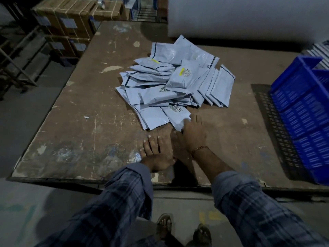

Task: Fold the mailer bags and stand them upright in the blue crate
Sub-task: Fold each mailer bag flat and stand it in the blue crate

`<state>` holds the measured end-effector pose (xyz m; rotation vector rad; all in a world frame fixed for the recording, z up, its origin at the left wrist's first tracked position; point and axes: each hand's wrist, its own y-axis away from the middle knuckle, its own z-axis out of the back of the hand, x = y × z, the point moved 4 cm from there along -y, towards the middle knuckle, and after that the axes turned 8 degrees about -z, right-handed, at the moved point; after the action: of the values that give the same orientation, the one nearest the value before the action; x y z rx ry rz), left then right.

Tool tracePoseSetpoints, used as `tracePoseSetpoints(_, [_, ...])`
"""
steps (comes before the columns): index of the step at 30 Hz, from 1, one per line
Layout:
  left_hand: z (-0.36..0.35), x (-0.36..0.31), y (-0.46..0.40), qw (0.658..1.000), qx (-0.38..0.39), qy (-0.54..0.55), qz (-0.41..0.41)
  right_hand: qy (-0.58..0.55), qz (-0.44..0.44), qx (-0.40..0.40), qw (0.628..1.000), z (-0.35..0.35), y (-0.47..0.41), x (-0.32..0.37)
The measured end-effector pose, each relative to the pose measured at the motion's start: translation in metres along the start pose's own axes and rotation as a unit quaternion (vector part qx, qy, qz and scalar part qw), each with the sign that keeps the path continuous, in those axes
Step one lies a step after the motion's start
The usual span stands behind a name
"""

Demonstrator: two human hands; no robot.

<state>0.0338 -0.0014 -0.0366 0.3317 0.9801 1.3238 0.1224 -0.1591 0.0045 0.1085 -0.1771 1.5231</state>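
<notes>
Crate (302, 107) cut off; right hand (193, 132) overlaps mailer (178, 115).

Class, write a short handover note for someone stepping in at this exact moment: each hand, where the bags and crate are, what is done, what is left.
Left hand: flat on the table, fingers straight, holding nothing.
Right hand: on the near corner of the closest mailer bag; grip unclear.
Pile of mailer bags: mid-table, loose.
Blue crate: on the right; its inside is not visible.
Done: cannot be judged.
Left: fold the piled bags, stand them in the crate.
</notes>
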Motion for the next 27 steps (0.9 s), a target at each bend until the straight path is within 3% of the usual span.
tracePoseSetpoints(3, [-0.007, 0.009, -0.013, 1.0, 0.001, 0.013, 0.005, -0.028, -0.008, 0.03, 0.999, -0.014, -0.014, 0.001])
tracePoseSetpoints(13, [-0.008, 0.0, -0.013, 0.999, 0.04, 0.017, -0.017, 0.075, 0.0, 0.076, 0.994, -0.015, -0.003, -0.012])
tracePoseSetpoints(22, [-0.006, 0.011, -0.015, 1.0, 0.024, 0.009, -0.015, -0.035, -0.086, -0.019, 0.995, 0.002, 0.084, -0.101])
tracePoseSetpoints(27, [-0.007, 0.011, -0.013, 0.999, -0.002, 0.038, -0.003, -0.072, -0.077, -0.056, 0.993, 0.014, 0.104, -0.14])
